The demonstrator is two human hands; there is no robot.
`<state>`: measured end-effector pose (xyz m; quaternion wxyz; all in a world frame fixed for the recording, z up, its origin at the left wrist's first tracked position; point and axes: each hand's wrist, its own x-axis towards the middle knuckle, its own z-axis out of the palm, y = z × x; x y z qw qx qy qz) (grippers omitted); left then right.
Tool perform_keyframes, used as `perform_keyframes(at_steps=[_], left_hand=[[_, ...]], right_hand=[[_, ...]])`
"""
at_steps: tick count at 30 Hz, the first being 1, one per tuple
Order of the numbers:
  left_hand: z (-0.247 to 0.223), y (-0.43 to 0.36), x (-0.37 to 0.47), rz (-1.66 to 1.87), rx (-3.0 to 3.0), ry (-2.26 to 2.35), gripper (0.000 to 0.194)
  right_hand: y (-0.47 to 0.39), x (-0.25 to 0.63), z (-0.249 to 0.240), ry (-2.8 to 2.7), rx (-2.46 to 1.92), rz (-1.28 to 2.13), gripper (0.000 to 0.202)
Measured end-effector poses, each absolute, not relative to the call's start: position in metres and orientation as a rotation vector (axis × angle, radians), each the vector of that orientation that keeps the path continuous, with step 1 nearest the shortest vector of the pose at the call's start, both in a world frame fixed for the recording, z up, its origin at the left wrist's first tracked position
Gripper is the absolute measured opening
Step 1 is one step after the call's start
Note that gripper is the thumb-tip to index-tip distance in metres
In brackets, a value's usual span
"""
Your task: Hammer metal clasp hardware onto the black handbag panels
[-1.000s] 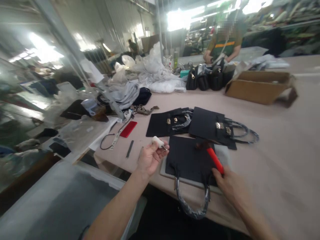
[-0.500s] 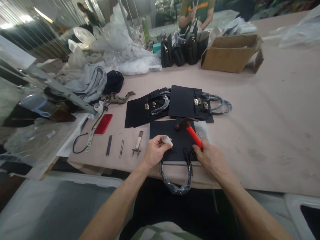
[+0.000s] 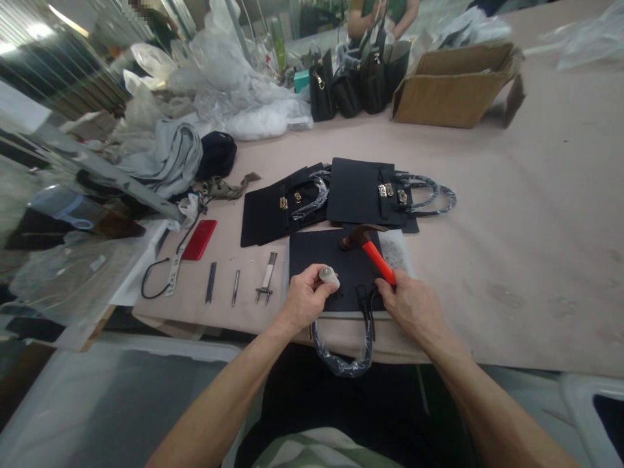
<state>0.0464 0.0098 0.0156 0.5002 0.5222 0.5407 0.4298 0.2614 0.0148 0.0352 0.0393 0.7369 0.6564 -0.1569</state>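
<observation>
A black panel (image 3: pixel 316 250) lies on a pale board at the table's front edge, and its plastic-wrapped handle (image 3: pixel 344 365) hangs over the edge. My left hand (image 3: pixel 308 294) pinches a short white-wrapped tool (image 3: pixel 329 277) over the panel; its lower tip is hard to make out. In my right hand (image 3: pixel 410 300) is a hammer (image 3: pixel 377 259) with a red handle, its dark head above the panel to the right of the white tool. Behind lie more black panels with gold clasps and wrapped handles, a left pile (image 3: pixel 263 214) and a right pile (image 3: pixel 355 192).
Left of the board lie a forked tool (image 3: pixel 266 279), a thin metal rod (image 3: pixel 236 288), a dark flat bar (image 3: pixel 210 283) and a red phone (image 3: pixel 200 240). Black bags (image 3: pixel 322 94) and a cardboard box (image 3: pixel 453 91) stand at the back. Another person (image 3: pixel 358 26) is across the table.
The view has shifted slightly. The white tool in my left hand has tilted, its round top more toward the camera. My right hand and the hammer have hardly moved.
</observation>
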Motion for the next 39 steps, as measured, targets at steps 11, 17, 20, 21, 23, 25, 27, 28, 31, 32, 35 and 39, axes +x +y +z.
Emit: perform_keyframes(at_steps=[11,17,20,21,23,25,27,28,31,32,35,39], left_hand=[[0.0152,0.0090,0.0451,1.018,1.315,1.311,0.017],[0.0124,0.0102,0.0443,1.038,1.278,1.289,0.020],[0.0112,0.0101,0.0437,1.039,1.289,1.285,0.020],[0.0109,0.0099,0.0437,1.033,1.311,1.288,0.020],[0.0102,0.0096,0.0439,1.017,1.364,1.300,0.019],[0.0093,0.0093,0.0441,1.008,1.405,1.310,0.017],[0.0083,0.0088,0.0440,1.005,1.426,1.308,0.016],[0.0079,0.0082,0.0435,1.005,1.438,1.304,0.016],[0.0073,0.0055,0.0407,0.989,1.518,1.284,0.016],[0.0073,0.0047,0.0395,0.982,1.557,1.273,0.016],[0.0074,0.0050,0.0370,0.968,1.643,1.233,0.016],[0.0066,0.0101,0.0411,0.956,1.631,1.244,0.015]], right_hand=[[0.0142,0.2617,0.0347,2.020,2.277,-0.494,0.040],[0.0141,0.2625,0.0315,2.044,2.274,-0.472,0.042],[0.0143,0.2627,0.0314,2.032,2.273,-0.479,0.042],[0.0143,0.2627,0.0317,2.032,2.275,-0.483,0.042],[0.0142,0.2625,0.0325,2.037,2.278,-0.487,0.041],[0.0140,0.2619,0.0337,2.034,2.282,-0.487,0.041],[0.0137,0.2612,0.0353,2.031,2.284,-0.487,0.041],[0.0137,0.2608,0.0362,2.030,2.285,-0.489,0.041],[0.0136,0.2605,0.0374,2.029,2.287,-0.504,0.042],[0.0136,0.2606,0.0371,2.031,2.291,-0.508,0.043],[0.0144,0.2621,0.0338,2.059,2.302,-0.515,0.044],[0.0184,0.2658,0.0297,2.090,2.330,-0.584,0.041]])
